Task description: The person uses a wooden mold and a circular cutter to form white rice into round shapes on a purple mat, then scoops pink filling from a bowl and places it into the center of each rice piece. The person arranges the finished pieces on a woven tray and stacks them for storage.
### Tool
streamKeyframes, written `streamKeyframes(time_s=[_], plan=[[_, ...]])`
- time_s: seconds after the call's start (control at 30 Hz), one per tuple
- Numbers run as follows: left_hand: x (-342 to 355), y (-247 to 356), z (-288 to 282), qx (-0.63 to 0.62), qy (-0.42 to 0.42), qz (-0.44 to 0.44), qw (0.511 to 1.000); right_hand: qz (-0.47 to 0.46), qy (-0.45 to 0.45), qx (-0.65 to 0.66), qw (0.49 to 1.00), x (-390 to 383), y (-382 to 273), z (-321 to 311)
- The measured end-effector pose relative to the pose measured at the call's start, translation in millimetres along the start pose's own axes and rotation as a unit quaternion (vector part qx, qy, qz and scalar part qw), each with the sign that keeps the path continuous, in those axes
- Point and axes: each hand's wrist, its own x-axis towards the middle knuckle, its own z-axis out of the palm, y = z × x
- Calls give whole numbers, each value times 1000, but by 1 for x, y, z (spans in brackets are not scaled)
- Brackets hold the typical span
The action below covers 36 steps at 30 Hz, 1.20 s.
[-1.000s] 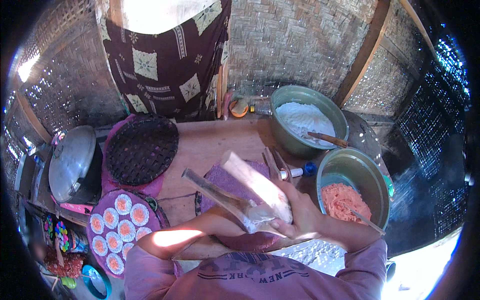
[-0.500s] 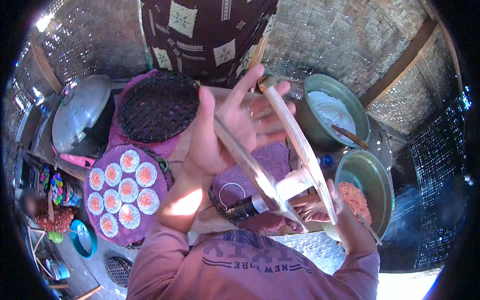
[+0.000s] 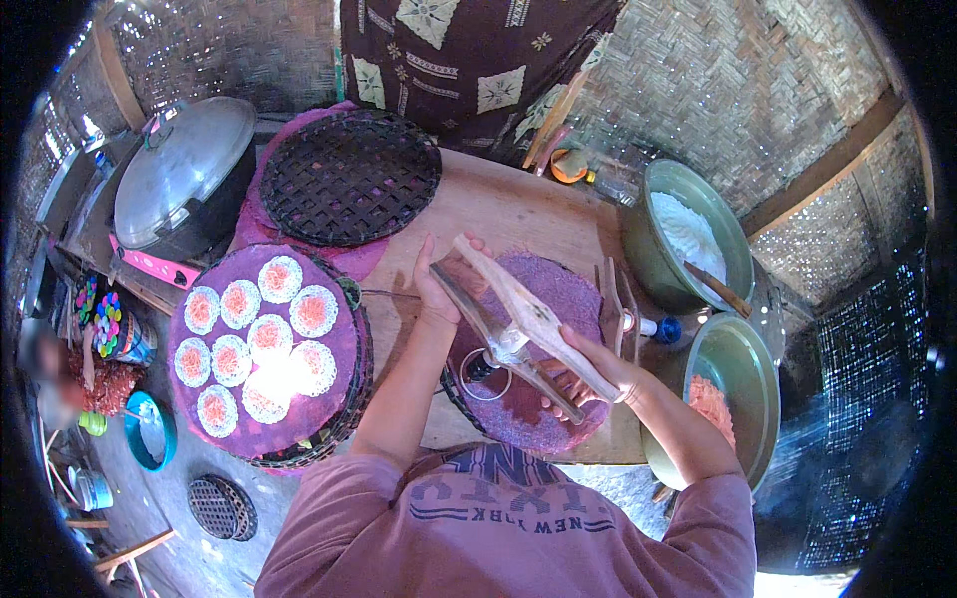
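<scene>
My left hand (image 3: 439,289) grips the upper end of a wooden press-like tool (image 3: 528,319), two long bars joined by a white middle fitting, with a dark cylinder and a ring underneath. My right hand (image 3: 598,369) is closed round its lower end. Beneath the tool lies a round purple cloth-covered tray (image 3: 533,424). Beside it on the table (image 3: 478,184) rests another wooden tool (image 3: 628,299) with a white tube and a blue cap.
Left: a purple tray (image 3: 214,279) of lacy white-and-orange discs, a lidded pot (image 3: 179,169), a dark woven tray (image 3: 349,174), a teal basin (image 3: 130,429). Right: green tubs of white mixture (image 3: 693,234) and pink mixture (image 3: 718,399). Behind: a patterned curtain (image 3: 459,55) and woven walls.
My left hand went from spread open half a second ago to gripping the tool's bar. The tool's upper end has come lower. The whole view has shifted, showing more of the left side.
</scene>
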Motion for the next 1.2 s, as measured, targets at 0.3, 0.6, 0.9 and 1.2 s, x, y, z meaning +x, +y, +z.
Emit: streamKeyframes(time_s=[0.3,0.6,0.9,1.2], plan=[[-1,11,-5,37,1,24,999,-36,51,-79,995,11,-1,17],[17,-14,-22,6,-3,21,1000,-27,149,-92,984,-3,4,2],[-16,-31,-13,31,128,28,991,-3,159,-87,983,-23,16,11],[-28,0,0,97,165,42,981,-51,129,-27,990,4,24,38]])
